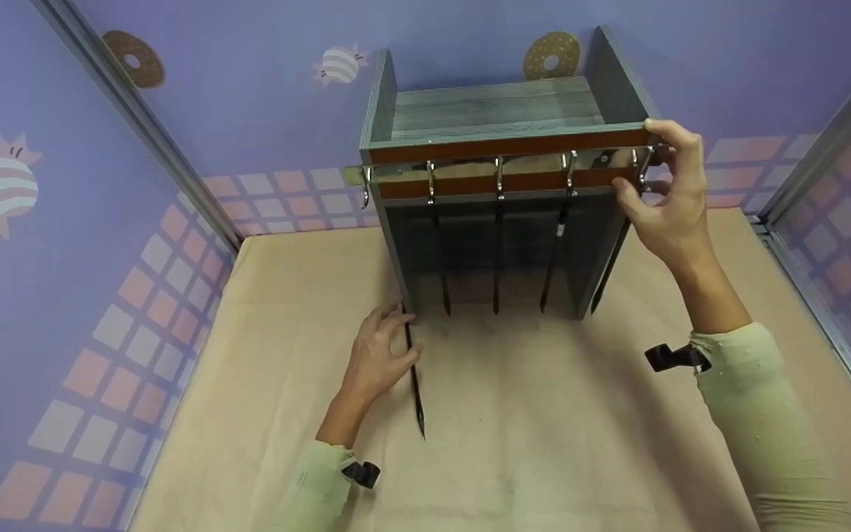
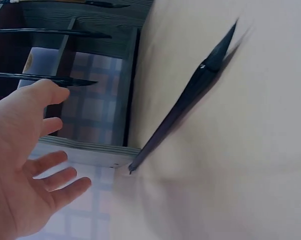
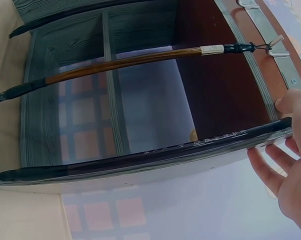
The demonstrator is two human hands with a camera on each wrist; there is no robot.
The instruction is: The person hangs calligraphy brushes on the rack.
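Four brushes hang tip-down from the metal hook rail (image 1: 499, 168) across the front of a grey wooden rack (image 1: 499, 118), which stands near the far edge of the bench (image 1: 544, 443), roughly midway between its far corners. A fifth brush (image 1: 415, 384) lies flat on the bench in front of the rack's left foot, its pointed tip toward the near edge and its upper end close to the rack's base.

The left hand (image 1: 380, 360) rests on the bench just beside this lying brush, on its left, fingers (image 2: 58, 177) spread and relaxed; in the head view the fingertips sit against the upper part of the handle, but the left wrist view shows the palm open and nothing gripped. From that view the brush (image 2: 190, 92) runs slantwise across the beige surface, one end meeting the corner of the rack's foot.

The right hand (image 1: 665, 193) is raised to the right end of the rail. Its thumb and fingers are curled there around the top of the rightmost hanging brush (image 1: 612, 258), at the last hook (image 1: 643, 166). In the right wrist view this dark brush (image 3: 140, 157) crosses the frame below a brown-handled brush (image 3: 130, 61), with the thumb (image 3: 290, 102) pressed at its top end against the rail.
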